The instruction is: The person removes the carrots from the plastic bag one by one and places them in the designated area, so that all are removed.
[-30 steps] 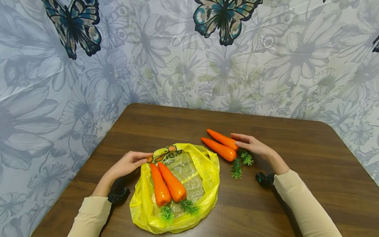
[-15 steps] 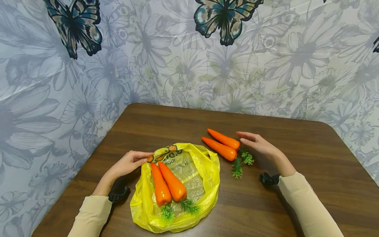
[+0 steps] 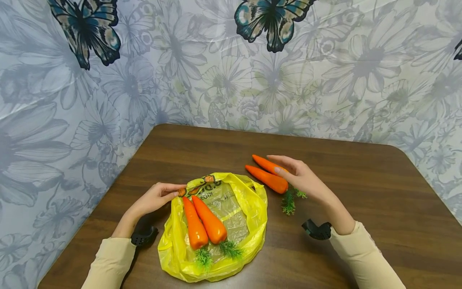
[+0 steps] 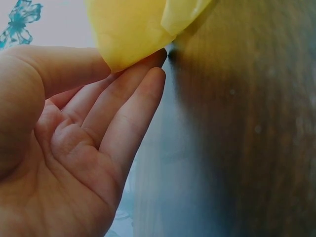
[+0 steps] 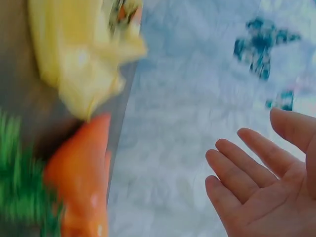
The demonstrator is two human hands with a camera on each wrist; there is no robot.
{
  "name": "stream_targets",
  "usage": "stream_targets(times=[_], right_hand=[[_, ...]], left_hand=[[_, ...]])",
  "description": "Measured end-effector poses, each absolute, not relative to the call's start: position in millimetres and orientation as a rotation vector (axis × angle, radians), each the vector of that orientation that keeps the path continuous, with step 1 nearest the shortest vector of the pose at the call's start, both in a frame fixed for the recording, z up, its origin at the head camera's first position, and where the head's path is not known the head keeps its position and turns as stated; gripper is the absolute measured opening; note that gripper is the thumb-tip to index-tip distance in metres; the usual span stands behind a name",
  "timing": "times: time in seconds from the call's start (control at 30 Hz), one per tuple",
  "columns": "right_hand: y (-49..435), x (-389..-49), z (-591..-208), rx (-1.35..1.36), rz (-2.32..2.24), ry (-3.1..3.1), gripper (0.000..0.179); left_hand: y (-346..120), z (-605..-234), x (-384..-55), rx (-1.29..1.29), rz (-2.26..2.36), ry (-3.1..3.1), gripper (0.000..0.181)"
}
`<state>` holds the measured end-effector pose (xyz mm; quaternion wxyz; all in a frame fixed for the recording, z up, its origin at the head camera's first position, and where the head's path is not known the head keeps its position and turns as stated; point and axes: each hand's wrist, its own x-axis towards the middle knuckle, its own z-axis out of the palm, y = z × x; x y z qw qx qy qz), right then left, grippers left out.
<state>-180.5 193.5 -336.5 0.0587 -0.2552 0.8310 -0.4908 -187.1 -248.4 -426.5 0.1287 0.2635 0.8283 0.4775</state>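
Looks like a room in a home, with a wood-grain counter [image 3: 361, 172] set against floral wall covering [image 3: 223, 80] bearing teal-and-black butterflies [image 3: 273, 20].

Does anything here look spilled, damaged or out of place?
Nothing stands out. Two carrots lie in the yellow bag, two more carrots side by side on the table. The bag is crumpled, but no tear or spill shows.

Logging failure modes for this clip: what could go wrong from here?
1. Disturbing both: the right hand is spread over the farther loose carrot, and the nearer loose carrot lies close beside it, so a grasp might knock the neighbour.
2. Bag folding or slipping: the left hand pinches the thin yellow bag at only one part of its rim, so the opposite side could sag inward if bumped.
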Motion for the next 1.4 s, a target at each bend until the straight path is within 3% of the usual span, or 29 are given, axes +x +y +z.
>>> stream_targets(times=[0.53, 0.93, 1.4], right_hand=[[102.3, -140.3, -365.2, -1.113, -1.169, 2.593, 0.041], [71.4, -132.5, -393.1, -1.068, -1.211, 2.318, 0.043], [59.0, -116.8, -404.4, -1.173, -0.889, 2.366, 0.069]], left_hand=[[-248.0, -424.8, -187.3, 0.778, 1.369, 2.418, 0.034], [-247.7, -424.7, -186.8, 0.752, 1.370, 2.420, 0.034], [-248.1, -425.5, -187.2, 0.756, 1.389, 2.404, 0.034]])
